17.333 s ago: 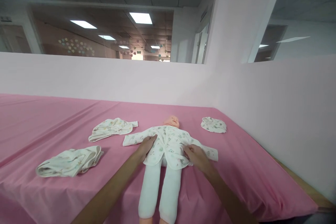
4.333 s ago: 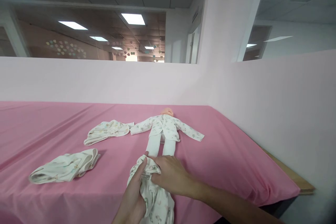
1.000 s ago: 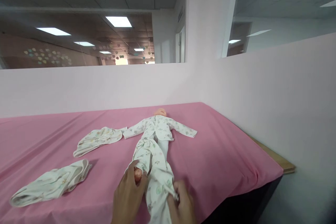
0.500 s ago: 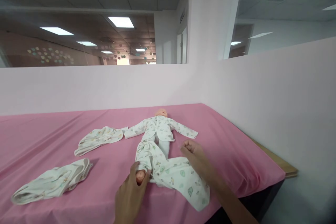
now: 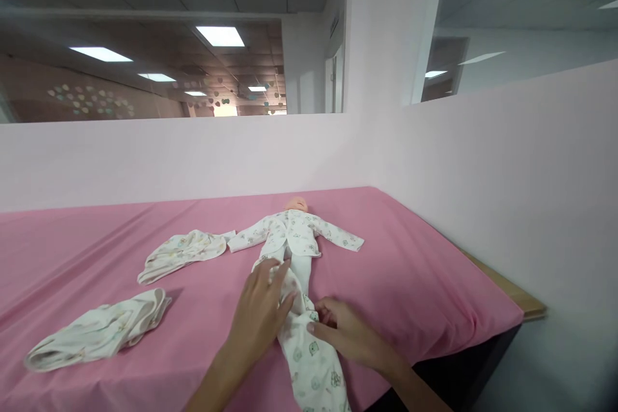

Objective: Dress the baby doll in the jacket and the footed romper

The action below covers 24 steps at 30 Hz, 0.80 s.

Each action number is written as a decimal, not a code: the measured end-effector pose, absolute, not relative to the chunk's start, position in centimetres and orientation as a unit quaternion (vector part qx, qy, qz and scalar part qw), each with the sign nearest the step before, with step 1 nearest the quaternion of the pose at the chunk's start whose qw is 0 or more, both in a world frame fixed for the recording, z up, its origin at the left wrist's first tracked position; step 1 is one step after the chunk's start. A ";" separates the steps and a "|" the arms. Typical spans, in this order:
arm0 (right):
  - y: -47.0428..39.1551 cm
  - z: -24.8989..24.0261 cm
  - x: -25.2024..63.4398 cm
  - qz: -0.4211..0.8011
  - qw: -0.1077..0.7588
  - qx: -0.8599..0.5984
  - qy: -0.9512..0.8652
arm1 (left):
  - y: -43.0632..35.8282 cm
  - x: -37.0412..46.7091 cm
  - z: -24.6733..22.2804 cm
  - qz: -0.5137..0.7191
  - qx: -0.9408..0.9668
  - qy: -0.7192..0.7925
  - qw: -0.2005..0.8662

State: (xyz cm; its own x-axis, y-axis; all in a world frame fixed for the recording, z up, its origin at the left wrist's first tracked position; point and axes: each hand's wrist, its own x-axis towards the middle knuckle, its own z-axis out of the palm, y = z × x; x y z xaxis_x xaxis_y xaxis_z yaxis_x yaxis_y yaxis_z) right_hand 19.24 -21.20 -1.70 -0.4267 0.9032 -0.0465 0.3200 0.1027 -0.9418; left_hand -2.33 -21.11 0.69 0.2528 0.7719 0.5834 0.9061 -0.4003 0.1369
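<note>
A baby doll lies on its back, its head (image 5: 297,205) at the far end and its feet end toward me. It wears a white printed jacket (image 5: 292,232) with the sleeves spread, and white legwear. Printed baby pants (image 5: 316,360) are partly over the leg on the left; their loose leg hangs toward the near table edge. My left hand (image 5: 258,309) is closed over the pants on that leg, covering the doll's foot from view. My right hand (image 5: 350,331) has curled fingers and thumb at the loose leg's upper edge, pinching the fabric.
A pink cloth (image 5: 410,270) covers the table. Two folded printed baby garments lie on the left, one farther back (image 5: 186,254) and one nearer (image 5: 99,328). White walls (image 5: 193,158) with windows stand behind and to the right. A wooden board (image 5: 506,290) shows beyond the right edge.
My left hand has moved from the doll's foot up along the leg. My right hand has come down and left onto the pants, whose loose leg has swung left toward me.
</note>
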 end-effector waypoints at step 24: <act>-16.4 2.9 18.2 0.593 0.376 -0.317 -0.638 | -18.1 -3.7 5.6 -0.297 -0.774 -0.448 -0.335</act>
